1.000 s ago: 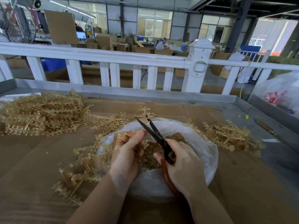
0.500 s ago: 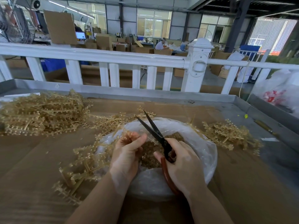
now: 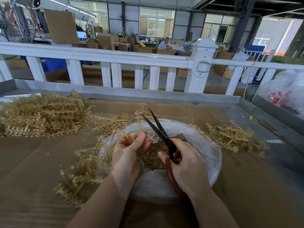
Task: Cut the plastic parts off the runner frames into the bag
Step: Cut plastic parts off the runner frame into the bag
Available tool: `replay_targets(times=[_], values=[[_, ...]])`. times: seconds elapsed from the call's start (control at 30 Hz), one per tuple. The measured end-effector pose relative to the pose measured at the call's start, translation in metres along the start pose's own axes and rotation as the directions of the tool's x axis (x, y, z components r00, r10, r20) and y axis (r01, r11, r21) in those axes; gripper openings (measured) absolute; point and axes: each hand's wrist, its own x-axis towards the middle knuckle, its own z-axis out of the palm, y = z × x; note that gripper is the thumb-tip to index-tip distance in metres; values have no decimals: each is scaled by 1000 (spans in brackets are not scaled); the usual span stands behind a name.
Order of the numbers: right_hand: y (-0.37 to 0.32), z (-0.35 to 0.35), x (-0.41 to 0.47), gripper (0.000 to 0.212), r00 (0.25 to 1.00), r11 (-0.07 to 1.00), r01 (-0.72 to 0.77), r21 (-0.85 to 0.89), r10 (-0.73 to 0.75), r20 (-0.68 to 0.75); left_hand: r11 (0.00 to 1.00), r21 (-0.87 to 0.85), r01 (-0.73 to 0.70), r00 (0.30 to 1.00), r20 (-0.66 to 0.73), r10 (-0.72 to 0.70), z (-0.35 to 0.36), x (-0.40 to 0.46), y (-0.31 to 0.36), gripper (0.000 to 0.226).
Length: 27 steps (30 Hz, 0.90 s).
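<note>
Tan plastic runner frames (image 3: 41,116) lie heaped at the far left of the cardboard-covered bench (image 3: 24,162), with more of them (image 3: 230,137) right of the open clear plastic bag (image 3: 205,153) and a few (image 3: 85,163) sprawled against its left edge. Over the bag's mouth, where loose cut tan parts (image 3: 154,157) have collected, the left hand (image 3: 130,155) has its fingers clenched round one frame (image 3: 131,137). The right hand (image 3: 185,165) grips the red-brown handles of black-bladed scissors (image 3: 158,129), whose blades are spread apart and point away from the person.
</note>
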Motion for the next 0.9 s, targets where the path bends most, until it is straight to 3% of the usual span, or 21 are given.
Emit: replay_targets(times=[0.23, 0.4, 0.9], values=[[-1, -1, -1, 35, 999, 998, 28, -64, -26, 35, 998, -34, -46, 996, -79, 43, -1, 3, 1, 18], [0, 0, -2, 36, 996, 991, 66, -114, -58, 73, 999, -18, -46, 998, -49, 45, -2, 2, 3, 10], [1, 1, -3, 40, 994, 988, 71, -136, -58, 96, 1000, 6, -30, 999, -32, 30, 2, -4, 8, 18]])
